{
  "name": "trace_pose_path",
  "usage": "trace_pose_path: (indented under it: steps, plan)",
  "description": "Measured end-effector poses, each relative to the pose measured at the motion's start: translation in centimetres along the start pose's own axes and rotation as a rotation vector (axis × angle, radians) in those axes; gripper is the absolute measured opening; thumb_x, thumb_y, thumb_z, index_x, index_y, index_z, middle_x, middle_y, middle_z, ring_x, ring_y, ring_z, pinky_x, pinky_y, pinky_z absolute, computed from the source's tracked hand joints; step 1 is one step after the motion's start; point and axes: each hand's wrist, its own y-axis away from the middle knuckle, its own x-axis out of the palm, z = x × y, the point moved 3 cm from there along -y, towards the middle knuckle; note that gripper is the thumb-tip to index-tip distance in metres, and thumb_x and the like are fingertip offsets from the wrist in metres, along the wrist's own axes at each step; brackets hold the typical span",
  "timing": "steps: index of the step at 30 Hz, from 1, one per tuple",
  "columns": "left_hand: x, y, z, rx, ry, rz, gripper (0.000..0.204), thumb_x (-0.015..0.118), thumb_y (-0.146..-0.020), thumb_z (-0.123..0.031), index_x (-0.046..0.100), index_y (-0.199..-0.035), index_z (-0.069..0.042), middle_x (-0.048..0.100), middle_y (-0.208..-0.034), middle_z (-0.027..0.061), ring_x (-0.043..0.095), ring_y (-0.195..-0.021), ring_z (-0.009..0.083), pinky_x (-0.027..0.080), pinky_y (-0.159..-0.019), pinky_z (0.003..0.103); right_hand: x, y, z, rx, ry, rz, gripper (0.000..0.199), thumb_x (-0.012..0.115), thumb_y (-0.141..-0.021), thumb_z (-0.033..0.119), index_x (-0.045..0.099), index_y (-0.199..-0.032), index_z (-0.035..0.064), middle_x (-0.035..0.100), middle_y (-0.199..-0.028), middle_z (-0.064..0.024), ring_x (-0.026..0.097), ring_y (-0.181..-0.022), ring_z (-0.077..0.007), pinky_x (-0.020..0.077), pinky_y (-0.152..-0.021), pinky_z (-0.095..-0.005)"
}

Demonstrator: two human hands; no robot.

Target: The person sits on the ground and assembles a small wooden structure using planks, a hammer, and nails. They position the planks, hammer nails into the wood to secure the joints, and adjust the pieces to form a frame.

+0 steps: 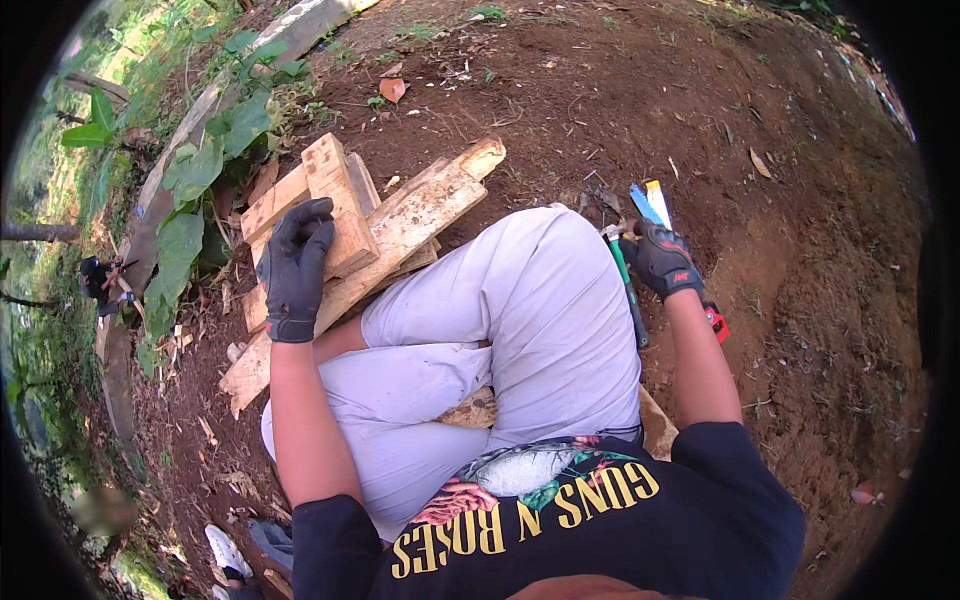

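two gloved hands: left hand (296, 268) flat, grip open, on wood planks (400, 225); right hand (657, 258), far side of planks, grip closed on hammer (627, 290).

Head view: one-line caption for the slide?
Seated on bare soil, a person rests the gloved left hand on stacked wooden planks while the gloved right hand reaches tools on the ground.

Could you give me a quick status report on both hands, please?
Left hand gloved, flat on wood planks. Right hand gloved, reaching among tools on dirt. Knees between them.
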Motion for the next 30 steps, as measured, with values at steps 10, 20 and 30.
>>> trace_pose_path:
  steps: [10,20,30]
  plan:
    - [-0.7,1.2,-2.6,-0.006,-0.116,-0.024,0.034,0.079,-0.095,-0.025,0.081,-0.126,-0.011,0.082,-0.116,0.0111,0.076,-0.107,0.0217,0.056,-0.098,0.035,15.3,10.5,-7.9,0.118,-0.084,-0.057,0.043,0.048,-0.108,0.042,0.072,-0.116,0.0076,0.076,-0.111,-0.0246,0.073,-0.102,-0.046,0.056,-0.083,-0.0579]
    - [-0.3,1.3,-1.7,0.149,-0.26,0.043,0.037,0.073,-0.098,-0.035,0.08,-0.13,-0.017,0.078,-0.125,0.0139,0.073,-0.114,0.0299,0.055,-0.101,0.04,15.8,8.8,-8.5,0.104,-0.124,0.009,0.051,0.046,-0.108,0.047,0.07,-0.129,0.0076,0.074,-0.121,-0.0268,0.071,-0.112,-0.047,0.0547,-0.089,-0.0577]
    - [-0.5,1.6,-2.5,0.11,-0.234,0.1,0.036,0.072,-0.1,-0.036,0.08,-0.129,-0.016,0.078,-0.125,0.0133,0.074,-0.115,0.0291,0.054,-0.102,0.038,19.1,7.9,-10.9,0.038,-0.099,-0.009,0.052,0.052,-0.105,0.048,0.069,-0.132,0.007,0.073,-0.126,-0.0267,0.07,-0.116,-0.0475,0.0551,-0.094,-0.0568]
